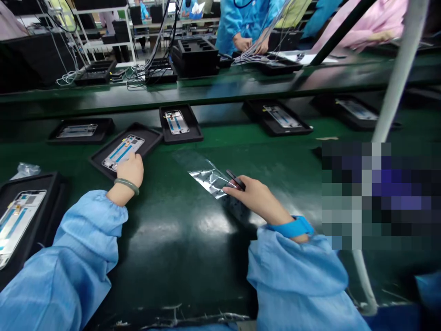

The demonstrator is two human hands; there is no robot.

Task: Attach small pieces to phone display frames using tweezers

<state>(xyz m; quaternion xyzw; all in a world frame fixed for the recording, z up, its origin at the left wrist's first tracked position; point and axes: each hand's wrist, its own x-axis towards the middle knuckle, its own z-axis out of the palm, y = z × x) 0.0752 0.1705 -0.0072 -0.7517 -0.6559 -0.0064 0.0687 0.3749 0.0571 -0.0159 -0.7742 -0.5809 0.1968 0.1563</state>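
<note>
My left hand is closed over the near edge of a black tray, its fingertips partly hidden. A silver phone frame with blue strips lies in that tray, just against my fingers. In my right hand are dark tweezers, pinched together with a shiny strip of clear plastic film. The film stretches left from my fingers over the green surface, and its far end is too transparent to trace exactly.
More black trays with phone frames sit around: one at far left, others at the back and right. Crumpled clear plastic lies at left. A pale pole rises at right. A co-worker in blue stands opposite.
</note>
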